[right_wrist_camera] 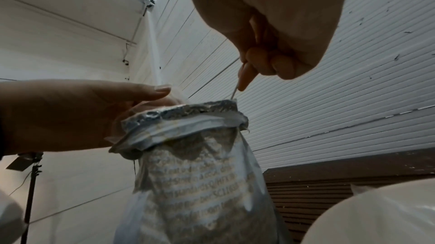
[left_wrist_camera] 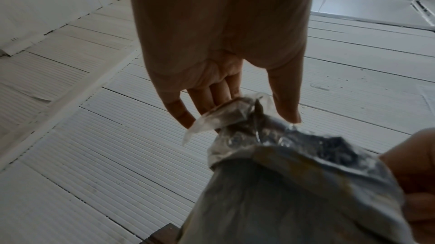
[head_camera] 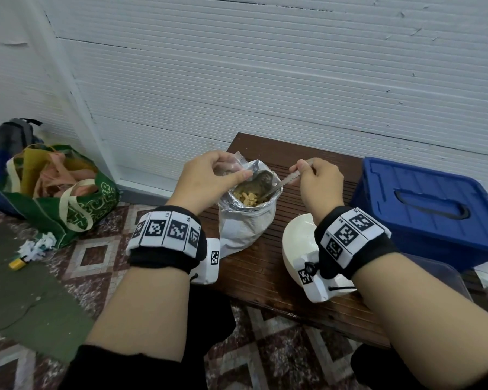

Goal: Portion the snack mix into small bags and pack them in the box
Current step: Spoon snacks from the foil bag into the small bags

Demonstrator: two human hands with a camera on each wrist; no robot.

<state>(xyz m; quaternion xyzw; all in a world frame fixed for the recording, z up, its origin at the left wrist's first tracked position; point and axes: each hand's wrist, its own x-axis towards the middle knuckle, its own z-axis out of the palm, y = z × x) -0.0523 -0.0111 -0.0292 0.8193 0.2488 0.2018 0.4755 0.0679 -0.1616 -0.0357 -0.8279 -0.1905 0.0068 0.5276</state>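
Note:
A large foil snack bag (head_camera: 245, 229) stands open on the brown wooden table (head_camera: 265, 280), its rim rolled down and yellow snack mix (head_camera: 248, 198) showing inside. At the bag's left rim my left hand (head_camera: 233, 169) pinches a small clear bag (head_camera: 228, 166) between thumb and fingers; the left wrist view shows that clear bag (left_wrist_camera: 212, 117) above the foil rim (left_wrist_camera: 294, 151). My right hand (head_camera: 307, 168) grips the handle of a metal spoon (head_camera: 286, 182), whose bowl sits inside the big bag. The spoon handle (right_wrist_camera: 234, 93) enters the foil bag (right_wrist_camera: 200, 173). A blue lidded box (head_camera: 423, 209) stands at the right.
A white bowl (head_camera: 296, 237) sits on the table below my right wrist, and a clear plastic container (head_camera: 440, 277) lies in front of the blue box. On the floor at the left are a green tote bag (head_camera: 74, 204), a backpack (head_camera: 12, 136) and crumpled paper (head_camera: 37, 246). A white panelled wall lies behind.

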